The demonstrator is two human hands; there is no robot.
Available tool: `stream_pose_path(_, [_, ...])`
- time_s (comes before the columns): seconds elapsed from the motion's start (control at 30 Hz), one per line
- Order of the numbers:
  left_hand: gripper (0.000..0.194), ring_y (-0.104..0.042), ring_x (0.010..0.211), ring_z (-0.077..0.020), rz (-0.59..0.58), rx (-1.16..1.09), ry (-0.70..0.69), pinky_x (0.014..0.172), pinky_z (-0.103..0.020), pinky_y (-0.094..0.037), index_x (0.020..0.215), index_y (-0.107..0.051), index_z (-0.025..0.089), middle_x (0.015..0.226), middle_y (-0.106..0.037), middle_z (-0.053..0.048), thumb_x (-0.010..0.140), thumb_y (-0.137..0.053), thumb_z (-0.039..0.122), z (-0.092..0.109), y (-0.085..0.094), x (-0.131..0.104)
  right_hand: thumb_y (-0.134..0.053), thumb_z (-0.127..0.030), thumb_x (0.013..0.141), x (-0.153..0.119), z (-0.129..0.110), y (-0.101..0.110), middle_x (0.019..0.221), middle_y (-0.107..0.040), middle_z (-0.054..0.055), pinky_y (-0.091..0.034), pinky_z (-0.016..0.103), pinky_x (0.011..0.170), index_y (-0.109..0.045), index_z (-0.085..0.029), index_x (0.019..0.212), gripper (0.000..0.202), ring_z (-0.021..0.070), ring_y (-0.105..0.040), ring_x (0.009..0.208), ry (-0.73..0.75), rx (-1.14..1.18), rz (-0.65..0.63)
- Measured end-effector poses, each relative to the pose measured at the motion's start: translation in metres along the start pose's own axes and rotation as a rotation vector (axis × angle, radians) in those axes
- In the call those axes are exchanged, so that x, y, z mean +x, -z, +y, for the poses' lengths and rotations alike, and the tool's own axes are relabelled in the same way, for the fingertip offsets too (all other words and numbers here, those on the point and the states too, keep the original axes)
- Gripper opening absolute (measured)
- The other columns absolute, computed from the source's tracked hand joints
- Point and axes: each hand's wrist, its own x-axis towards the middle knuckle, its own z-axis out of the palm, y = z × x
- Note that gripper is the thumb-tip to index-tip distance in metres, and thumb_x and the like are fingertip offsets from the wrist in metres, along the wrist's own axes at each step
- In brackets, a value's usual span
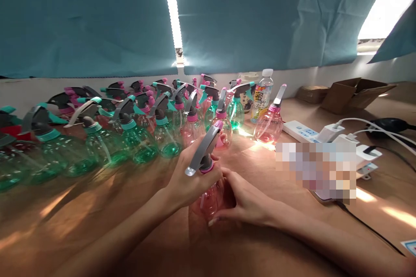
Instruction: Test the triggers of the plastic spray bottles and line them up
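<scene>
A clear pink spray bottle [211, 201] with a grey and pink trigger head [205, 149] stands on the brown surface in front of me. My left hand [191, 173] is closed around its neck, just under the trigger head. From the right, my right hand [245, 201] wraps the bottle's body, thumb low and fingers higher up. Parts of the bottle are hidden behind both hands. Right behind it stands another pink spray bottle [224, 127]. A separate pink spray bottle [269, 123] is farther back to the right.
Several green spray bottles [138, 145] and pink ones line the left and back. A drink bottle [261, 95] stands behind. On the right lie a power strip [300, 132] with plugs and cables, a blurred-out device, and an open cardboard box [354, 95]. A teal curtain [243, 17] hangs behind.
</scene>
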Motion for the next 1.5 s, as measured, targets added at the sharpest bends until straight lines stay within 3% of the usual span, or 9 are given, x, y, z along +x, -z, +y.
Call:
stream_pose_path(0.13, [0.031, -0.063, 0.068, -0.0162, -0.008, -0.006, 0.037, 0.068, -0.030, -0.056, 0.102, -0.056, 0.021, 0.075, -0.061, 0.001, 0.071, -0.056, 0.019, 0.002, 0.000, 0.007, -0.080, -0.046, 0.070, 0.000, 0.000, 0.003, 0.141, -0.049, 0.015, -0.042, 0.048, 0.104, -0.031, -0.022, 0.145, 0.093, 0.0324, -0.049, 0.128, -0.003, 0.011, 0.006])
stream_pose_path(0.37, [0.035, -0.065, 0.092, -0.0206, -0.090, -0.050, 0.061, 0.078, -0.031, -0.057, 0.103, -0.062, 0.024, 0.091, -0.067, -0.003, 0.069, -0.053, 0.019, 0.012, 0.002, 0.015, -0.077, -0.049, 0.073, 0.002, -0.006, 0.011, 0.142, -0.049, 0.012, -0.039, 0.047, 0.108, -0.035, -0.025, 0.144, 0.086, 0.0303, -0.046, 0.130, 0.010, -0.043, -0.025])
stream_pose_path(0.53, [0.033, -0.062, 0.072, -0.0169, -0.076, -0.057, 0.073, 0.074, -0.034, -0.057, 0.101, -0.060, 0.024, 0.089, -0.062, -0.003, 0.068, -0.054, 0.019, 0.012, 0.002, 0.014, -0.071, -0.057, 0.076, 0.001, -0.007, 0.011, 0.150, -0.040, 0.015, -0.028, 0.049, 0.115, -0.034, -0.021, 0.147, 0.088, 0.0314, -0.034, 0.139, -0.043, -0.192, -0.088])
stream_pose_path(0.73, [0.025, -0.060, 0.066, -0.0171, -0.049, 0.027, 0.101, 0.060, -0.029, -0.052, 0.092, -0.058, 0.025, 0.077, -0.059, 0.000, 0.067, -0.053, 0.021, 0.010, 0.007, 0.012, -0.061, -0.067, 0.079, -0.003, -0.003, 0.014, 0.160, -0.018, 0.018, -0.017, 0.054, 0.118, -0.026, -0.017, 0.153, 0.095, 0.0359, -0.014, 0.146, -0.165, -0.348, -0.203])
stream_pose_path(0.93, [0.045, -0.061, 0.073, -0.0153, -0.091, -0.002, 0.082, 0.065, -0.027, -0.054, 0.114, -0.059, 0.024, 0.107, -0.065, -0.005, 0.070, -0.053, 0.020, -0.001, 0.013, 0.012, -0.051, -0.072, 0.082, 0.000, -0.002, 0.027, 0.159, -0.013, 0.017, -0.014, 0.054, 0.118, -0.035, -0.018, 0.149, 0.088, 0.0337, -0.006, 0.147, -0.242, -0.412, -0.268])
stream_pose_path(1.13, [0.035, -0.057, 0.060, -0.0149, -0.080, 0.083, 0.086, 0.051, -0.025, -0.048, 0.103, -0.059, 0.025, 0.081, -0.061, -0.001, 0.069, -0.051, 0.022, 0.000, 0.014, 0.012, -0.053, -0.071, 0.081, -0.001, -0.001, 0.029, 0.157, -0.021, 0.015, -0.014, 0.056, 0.118, -0.038, -0.018, 0.148, 0.086, 0.0337, -0.011, 0.146, -0.207, -0.381, -0.248])
stream_pose_path(1.37, [0.016, -0.047, 0.047, -0.0129, -0.078, 0.112, 0.067, 0.045, -0.026, -0.043, 0.086, -0.055, 0.024, 0.066, -0.055, 0.002, 0.070, -0.053, 0.024, 0.002, 0.015, 0.012, -0.052, -0.071, 0.081, -0.003, 0.000, 0.029, 0.157, -0.023, 0.016, -0.015, 0.057, 0.118, -0.038, -0.018, 0.148, 0.087, 0.0347, -0.014, 0.146, -0.197, -0.397, -0.238])
stream_pose_path(1.5, [0.015, -0.043, 0.045, -0.0111, -0.073, 0.119, 0.064, 0.045, -0.025, -0.044, 0.084, -0.055, 0.024, 0.070, -0.058, 0.001, 0.069, -0.054, 0.024, 0.001, 0.015, 0.012, -0.054, -0.070, 0.081, -0.003, 0.001, 0.028, 0.157, -0.024, 0.014, -0.016, 0.056, 0.118, -0.037, -0.021, 0.148, 0.085, 0.0339, -0.015, 0.146, -0.185, -0.388, -0.215])
